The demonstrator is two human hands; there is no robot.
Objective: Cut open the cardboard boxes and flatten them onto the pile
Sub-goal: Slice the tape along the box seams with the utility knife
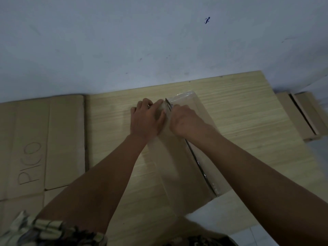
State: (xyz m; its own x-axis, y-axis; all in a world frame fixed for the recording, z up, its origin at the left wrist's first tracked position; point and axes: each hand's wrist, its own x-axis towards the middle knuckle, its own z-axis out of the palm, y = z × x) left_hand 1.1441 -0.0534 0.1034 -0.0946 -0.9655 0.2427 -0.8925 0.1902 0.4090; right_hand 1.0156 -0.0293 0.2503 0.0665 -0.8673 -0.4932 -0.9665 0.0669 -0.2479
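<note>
A pile of flattened cardboard (42, 139) lies at the left beside the worktop (239, 107), where the left hand (146, 119) presses flat-fingered on the taped box (179, 160) in the middle and the right hand (186, 121) has its grip curled round a knife (168, 104), with more boxes (301, 114) at the far right.
</note>
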